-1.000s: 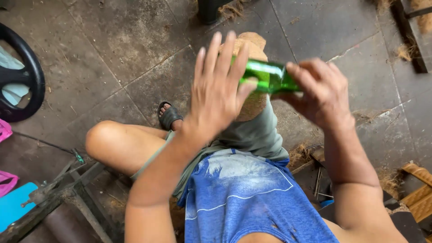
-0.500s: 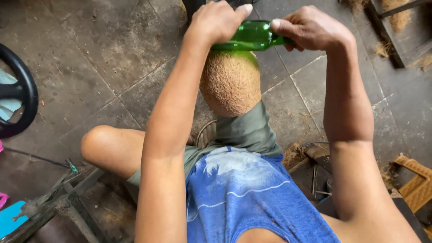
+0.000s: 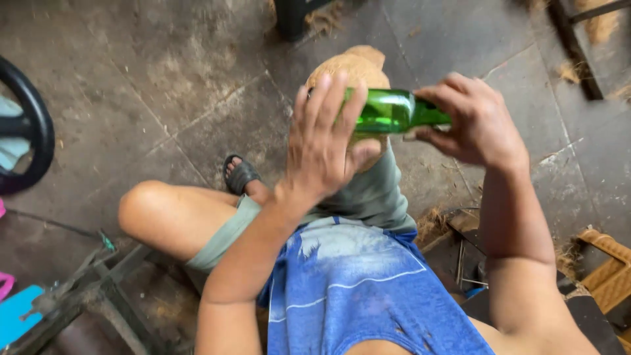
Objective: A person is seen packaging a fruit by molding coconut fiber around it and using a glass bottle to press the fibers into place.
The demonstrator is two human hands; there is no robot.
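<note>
Bottle (image 3: 393, 110) has been drawn back along the coconut (image 3: 351, 72) since 0.5 s ago — stroke reversed, rubbing judged ongoing. Right hand (image 3: 476, 125) is clamped on the neck end; left hand (image 3: 325, 141) fingers are spread flat over the body. Coconut is propped on the right knee.

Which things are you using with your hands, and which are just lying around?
In use:
green glass bottle, held by right hand and left hand
brown husked coconut on the knee

Lying about:
black wheel
blue board
woven basket
</note>
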